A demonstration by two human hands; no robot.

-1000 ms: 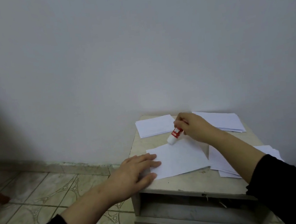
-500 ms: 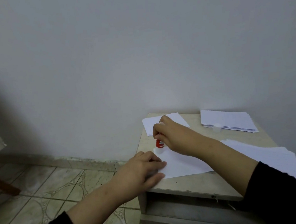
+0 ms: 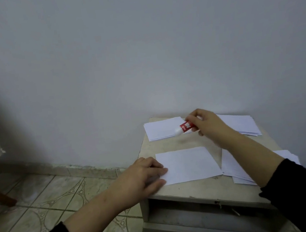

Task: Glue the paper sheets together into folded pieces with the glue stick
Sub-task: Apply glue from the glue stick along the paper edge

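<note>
A small, scuffed beige worktop (image 3: 203, 188) stands against a plain pale wall (image 3: 141, 51), with an open recess below its front edge. To its left lies a floor of glossy cream tiles with curved line patterns (image 3: 62, 193). On the worktop, the flat white paper sheet (image 3: 187, 164) lies near the front; the left hand (image 3: 145, 177) rests on its left edge with fingers mostly straight, pressing it down. The right hand (image 3: 209, 123) grips the red-and-white glue stick (image 3: 184, 127), tilted with its white end pointing down-left, over the rear left stack of white sheets (image 3: 163, 129). Another thin stack of white paper (image 3: 243, 125) sits at the rear right, and a loose, fanned pile of white sheets (image 3: 233, 168) lies under the right forearm.
</note>
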